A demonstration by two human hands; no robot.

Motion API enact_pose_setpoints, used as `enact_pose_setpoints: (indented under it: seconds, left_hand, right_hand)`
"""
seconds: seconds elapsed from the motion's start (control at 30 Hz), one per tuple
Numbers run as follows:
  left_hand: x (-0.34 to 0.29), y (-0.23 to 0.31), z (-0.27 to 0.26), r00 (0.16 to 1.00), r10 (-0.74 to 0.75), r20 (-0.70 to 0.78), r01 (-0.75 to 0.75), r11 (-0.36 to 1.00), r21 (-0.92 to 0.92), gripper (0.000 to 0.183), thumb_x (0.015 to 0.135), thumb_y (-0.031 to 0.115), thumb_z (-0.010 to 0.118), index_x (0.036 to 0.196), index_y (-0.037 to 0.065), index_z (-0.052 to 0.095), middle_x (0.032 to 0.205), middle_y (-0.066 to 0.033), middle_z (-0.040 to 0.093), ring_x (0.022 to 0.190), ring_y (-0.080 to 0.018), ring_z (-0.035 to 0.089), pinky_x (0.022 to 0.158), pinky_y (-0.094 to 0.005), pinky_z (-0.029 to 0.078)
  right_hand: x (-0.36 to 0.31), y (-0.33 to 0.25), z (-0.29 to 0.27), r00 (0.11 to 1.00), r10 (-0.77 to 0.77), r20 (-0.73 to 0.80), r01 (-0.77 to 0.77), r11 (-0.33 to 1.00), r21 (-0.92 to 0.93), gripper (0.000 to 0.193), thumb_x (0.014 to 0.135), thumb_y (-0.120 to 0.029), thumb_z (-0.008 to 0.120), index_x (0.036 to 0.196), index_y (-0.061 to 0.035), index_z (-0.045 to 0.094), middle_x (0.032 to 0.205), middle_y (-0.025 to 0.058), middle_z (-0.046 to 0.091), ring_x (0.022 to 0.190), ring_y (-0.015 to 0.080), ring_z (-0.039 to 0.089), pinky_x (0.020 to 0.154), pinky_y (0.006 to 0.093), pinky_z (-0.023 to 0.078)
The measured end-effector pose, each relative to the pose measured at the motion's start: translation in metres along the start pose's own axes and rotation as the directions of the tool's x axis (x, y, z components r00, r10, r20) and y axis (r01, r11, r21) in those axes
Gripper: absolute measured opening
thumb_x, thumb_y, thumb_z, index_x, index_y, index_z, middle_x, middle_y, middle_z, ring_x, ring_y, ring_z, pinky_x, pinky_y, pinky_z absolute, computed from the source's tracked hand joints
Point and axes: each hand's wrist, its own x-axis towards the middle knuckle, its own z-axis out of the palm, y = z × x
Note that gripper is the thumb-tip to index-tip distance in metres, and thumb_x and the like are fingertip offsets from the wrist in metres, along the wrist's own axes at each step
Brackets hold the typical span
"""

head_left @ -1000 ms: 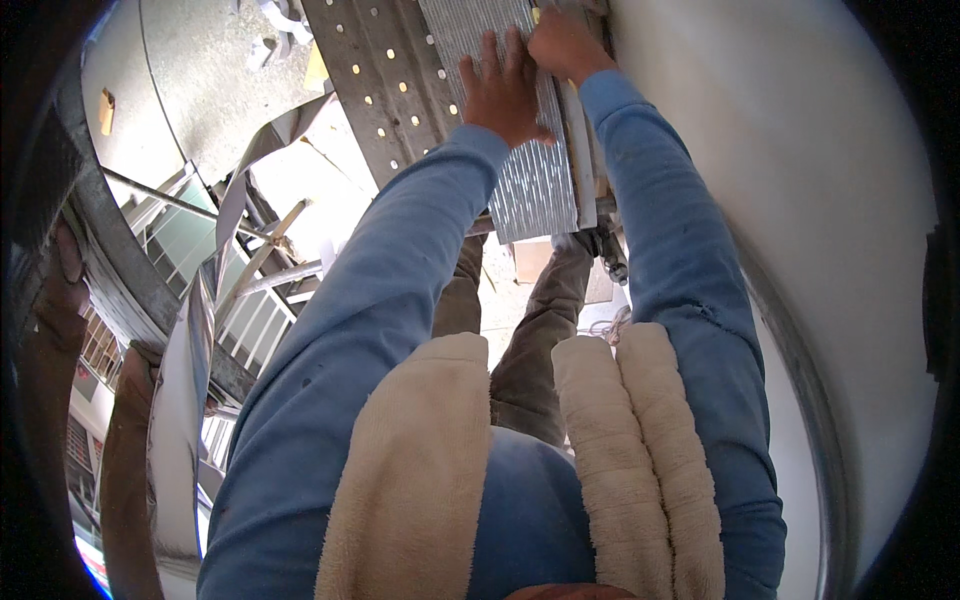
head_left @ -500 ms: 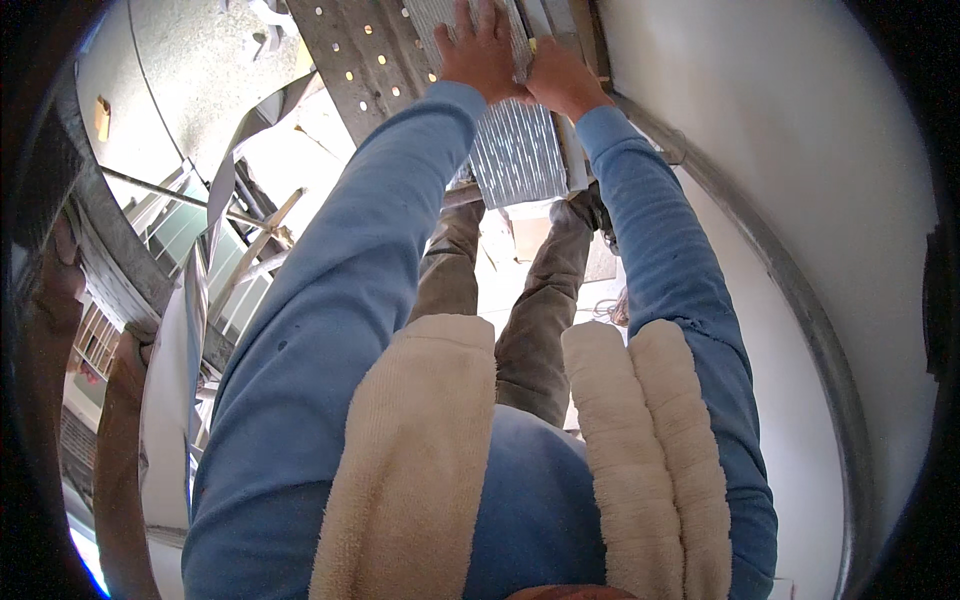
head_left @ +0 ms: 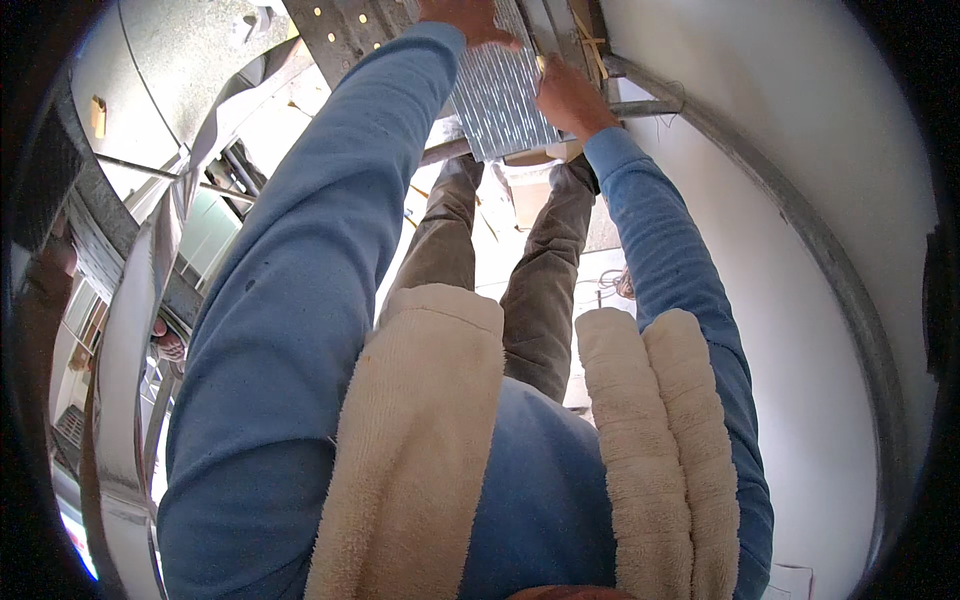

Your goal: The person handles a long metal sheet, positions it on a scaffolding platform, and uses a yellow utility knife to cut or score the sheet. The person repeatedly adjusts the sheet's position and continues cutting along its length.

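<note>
A silver, ribbed, foil-like sheet [head_left: 505, 95] lies on a plank in front of me, its near end hanging over above my feet. My left hand [head_left: 468, 20] presses on its far part, thumb stretched to the right; the other fingers are partly cut off by the upper edge. At the sheet's right side my right hand [head_left: 572, 97] is closed, back of the hand toward me. A small yellowish bit shows at its fingertips, too small to name.
A perforated metal plank [head_left: 345, 32] extends left of the sheet. A curved grey pipe [head_left: 790, 225] runs along the white wall [head_left: 800, 120] at right. Scaffold poles and a hanging pale strip [head_left: 150, 270] are at left; the ground shows far below. A beige towel [head_left: 425, 400] hangs down my front.
My left hand has moved up and left, away from my right hand. My right hand has come slightly nearer along the sheet's right edge. The view has shifted a little.
</note>
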Motion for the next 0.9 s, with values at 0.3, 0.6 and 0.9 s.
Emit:
enact_pose_setpoints:
  seconds: [0.3,0.6,0.9]
  left_hand:
    - [-0.002,0.006,-0.008,0.997,-0.034,0.07,0.033,0.999,0.01,0.139,0.068,0.066,0.086,0.164,0.002,0.008,0.172,-0.0187,0.001,0.157,-0.0467,0.001,0.119,-0.0718,0.021]
    - [-0.004,0.007,-0.007,0.998,-0.026,0.063,0.023,0.999,0.047,0.138,0.07,0.068,0.083,0.164,0.001,0.007,0.172,-0.0186,-0.002,0.157,-0.0475,-0.002,0.119,-0.0722,0.022]
    - [-0.002,0.005,-0.003,0.998,-0.017,0.061,0.016,1.0,0.027,0.138,0.07,0.067,0.084,0.164,0.002,0.007,0.172,-0.0191,-0.002,0.157,-0.047,-0.002,0.118,-0.0729,0.023]
  right_hand:
    - [-0.067,0.018,0.018,0.994,0.06,0.087,-0.06,0.998,-0.006,0.039,0.098,-0.015,0.047,0.127,0.0113,0.049,0.107,0.04,0.066,0.1,0.0529,0.067,0.09,0.0587,0.055]
    - [-0.089,0.036,0.037,0.995,0.062,0.081,-0.065,0.997,0.037,0.035,0.098,-0.013,0.049,0.125,0.0102,0.047,0.096,0.039,0.067,0.093,0.0549,0.066,0.083,0.0602,0.054]
    - [-0.123,0.044,0.044,0.983,0.107,0.151,-0.109,0.994,0.007,0.04,0.096,-0.011,0.05,0.128,0.011,0.045,0.098,0.0394,0.067,0.093,0.0557,0.066,0.085,0.0617,0.054]
